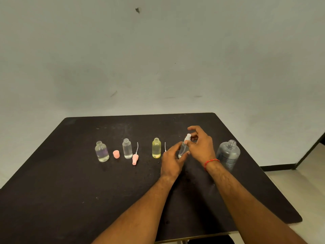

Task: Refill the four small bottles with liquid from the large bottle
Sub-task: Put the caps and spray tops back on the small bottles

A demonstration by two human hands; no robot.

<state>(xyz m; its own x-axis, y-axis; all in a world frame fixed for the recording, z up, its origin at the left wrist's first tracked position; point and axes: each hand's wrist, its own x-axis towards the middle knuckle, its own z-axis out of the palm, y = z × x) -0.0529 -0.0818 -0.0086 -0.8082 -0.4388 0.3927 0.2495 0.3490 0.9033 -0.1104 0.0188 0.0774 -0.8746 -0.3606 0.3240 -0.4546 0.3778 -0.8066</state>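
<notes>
Clear small bottle [182,150] being braced for cap work
Toward the table's [70,191] right edge — beside the large bottle [228,154] — it is being gripped by the left hand [173,159], curled round it, so the white cap [188,136], pinched by the right hand [200,147], can be twisted.

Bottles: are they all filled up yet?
Not yet, it seems. The left bottle, low on liquid, the clear bottle and the yellow bottle stand open, and so does the large bottle. In hand: the left hand holds the fourth bottle while the right hand pinches its white top. Pouring and recapping look left to do.
</notes>
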